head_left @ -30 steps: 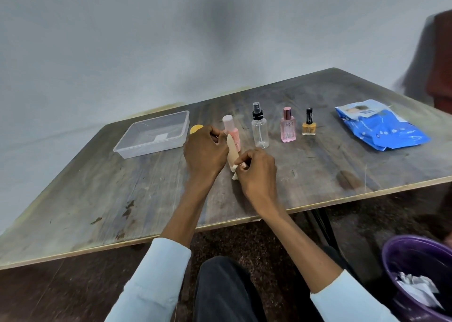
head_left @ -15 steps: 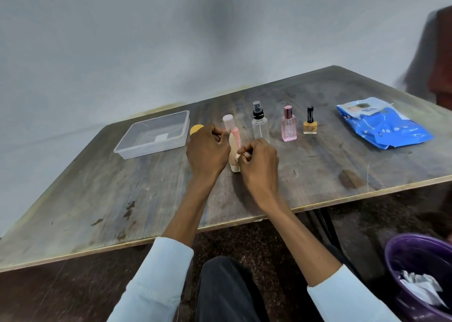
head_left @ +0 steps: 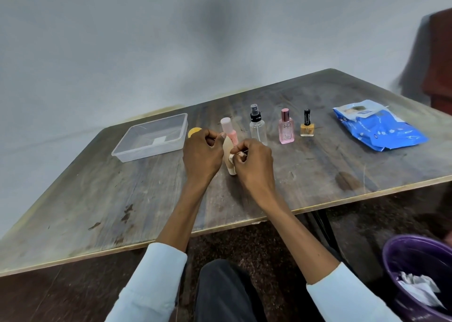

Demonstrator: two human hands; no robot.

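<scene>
Left hand (head_left: pixel 201 155) was curled around the upper end of the beige tube (head_left: pixel 228 148). Right hand (head_left: pixel 254 160) pinched it lower down, fingertips bunched on something small and pale that I could not identify. The tube stood cap-down, slightly tilted, on the worktop (head_left: pixel 122 199), mid-width, between the near edge and the bottle row.

Just behind it: pink-capped bottle (head_left: pixel 226 126). Rightward along the row: spray bottle (head_left: pixel 258 131), perfume bottle (head_left: pixel 285 131), nail polish (head_left: pixel 307 128).

Left: yellow disc (head_left: pixel 194 131), clear tray (head_left: pixel 151 136). Toward the right edge: blue pack (head_left: pixel 379 128).

Risk, judged: the knuckles worked close to the pink-capped bottle, so a slip could topple it into the row. A hard squeeze could spill the tube.
</scene>
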